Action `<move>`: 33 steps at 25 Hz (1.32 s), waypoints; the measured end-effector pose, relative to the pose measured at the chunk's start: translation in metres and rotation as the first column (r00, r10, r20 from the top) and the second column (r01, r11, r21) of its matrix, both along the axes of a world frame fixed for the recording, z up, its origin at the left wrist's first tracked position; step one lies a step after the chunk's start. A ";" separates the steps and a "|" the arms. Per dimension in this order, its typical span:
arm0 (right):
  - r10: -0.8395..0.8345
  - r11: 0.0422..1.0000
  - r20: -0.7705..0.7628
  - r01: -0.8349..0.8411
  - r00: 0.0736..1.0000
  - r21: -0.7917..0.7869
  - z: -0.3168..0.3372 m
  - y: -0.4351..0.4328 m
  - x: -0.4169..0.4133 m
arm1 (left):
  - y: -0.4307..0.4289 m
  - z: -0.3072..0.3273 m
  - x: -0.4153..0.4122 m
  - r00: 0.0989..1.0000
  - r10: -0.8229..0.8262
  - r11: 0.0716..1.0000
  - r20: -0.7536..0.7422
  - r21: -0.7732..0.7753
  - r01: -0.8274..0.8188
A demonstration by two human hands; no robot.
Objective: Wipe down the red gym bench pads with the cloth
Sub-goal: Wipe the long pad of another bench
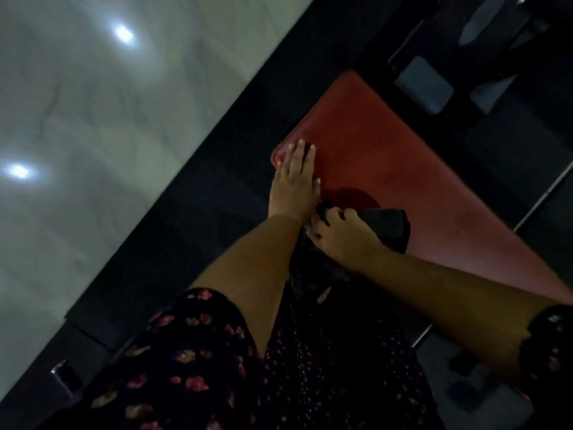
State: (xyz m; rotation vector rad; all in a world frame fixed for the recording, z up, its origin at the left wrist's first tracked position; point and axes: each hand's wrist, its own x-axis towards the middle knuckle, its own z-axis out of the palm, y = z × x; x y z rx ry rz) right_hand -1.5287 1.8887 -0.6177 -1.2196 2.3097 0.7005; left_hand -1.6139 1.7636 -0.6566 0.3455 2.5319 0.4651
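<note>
Tilted view, dim light. Left hand (294, 178) lies flat on the red vinyl gym bench pad (403, 144), fingers straight over its rounded corner: grip open, holding nothing. Right hand (339, 235) just beside it, fingers curled round a bunched dark grey cloth (387, 225), grip closed on it, cloth resting on the pad's near edge. Darker damp-looking patch (356, 195) on the red, right by the cloth. Dark floral-print sleeves (192, 352) on both arms. Black rubber floor mat (201, 212) beside the pad, pale glossy floor tiles (93, 119) w/ two light reflections beyond.
</note>
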 end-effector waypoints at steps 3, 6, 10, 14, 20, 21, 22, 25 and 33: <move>0.312 0.925 0.141 -0.334 0.939 0.180 -0.005 0.003 0.018 | -0.001 -0.004 0.000 1.000 -0.015 1.000 -0.008 -0.001 0.015; 0.122 0.978 0.077 -0.133 0.990 0.159 -0.008 -0.018 -0.008 | -0.002 -0.009 0.000 1.000 -0.001 1.000 -0.018 0.019 0.001; -0.123 0.992 0.001 0.123 0.992 0.014 -0.015 -0.026 -0.007 | -0.009 -0.011 -0.003 1.000 -0.010 0.997 -0.020 0.077 0.012; -0.047 0.963 -0.002 0.044 0.999 -0.266 -0.007 0.050 0.014 | -0.023 -0.025 0.009 0.991 -0.079 0.997 -0.108 0.008 0.081; -0.249 0.827 -0.118 0.148 0.961 -0.542 0.010 0.084 -0.132 | 0.042 -0.017 0.059 0.864 0.492 0.850 0.111 0.153 -0.504; -0.293 0.846 -0.087 0.216 0.952 -0.488 0.010 0.071 -0.158 | 0.054 -0.014 0.064 0.829 0.540 0.818 0.148 0.137 -0.558; -0.325 0.860 -0.065 0.267 0.943 -0.434 0.009 0.057 -0.179 | 0.064 -0.011 0.068 0.811 0.563 0.806 0.156 0.112 -0.581; -0.276 0.919 0.003 0.265 0.961 -0.294 0.006 0.001 -0.212 | 0.077 -0.009 0.068 0.791 0.587 0.791 0.170 0.086 -0.606; -0.069 0.994 -0.021 0.067 0.997 -0.086 -0.008 -0.004 -0.252 | 0.066 -0.015 0.067 0.876 0.454 0.878 0.161 0.086 -0.471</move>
